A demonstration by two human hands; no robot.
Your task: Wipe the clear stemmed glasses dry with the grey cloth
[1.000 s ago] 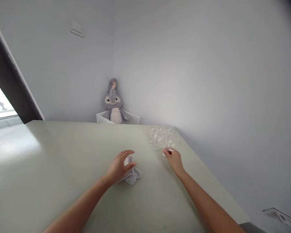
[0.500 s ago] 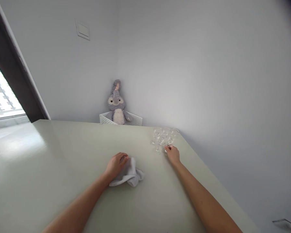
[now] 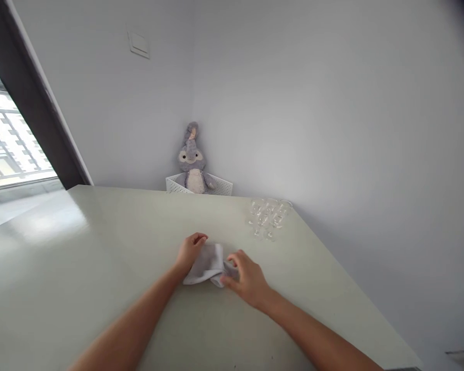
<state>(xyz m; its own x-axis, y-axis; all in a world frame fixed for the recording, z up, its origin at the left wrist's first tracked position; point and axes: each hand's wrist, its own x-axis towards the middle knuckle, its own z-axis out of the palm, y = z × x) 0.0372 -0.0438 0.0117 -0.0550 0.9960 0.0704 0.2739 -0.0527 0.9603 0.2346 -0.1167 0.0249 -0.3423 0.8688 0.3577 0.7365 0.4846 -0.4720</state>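
A crumpled white cloth (image 3: pixel 208 264) lies on the pale green table (image 3: pixel 100 247). My left hand (image 3: pixel 190 250) rests on the cloth's left edge with fingers curled over it. My right hand (image 3: pixel 245 278) grips the cloth's right end with thumb and fingers. A cluster of several small clear glasses (image 3: pixel 268 217) stands near the table's far right corner, apart from both hands.
A grey plush rabbit (image 3: pixel 193 162) sits in a white perforated basket (image 3: pixel 219 187) behind the table in the room's corner. A wall switch (image 3: pixel 139 44) is high on the left wall. A dark window frame (image 3: pixel 34 103) stands at the left.
My right hand left the glasses and came back left to the cloth, taking hold of its right end. My left hand stayed on the cloth.
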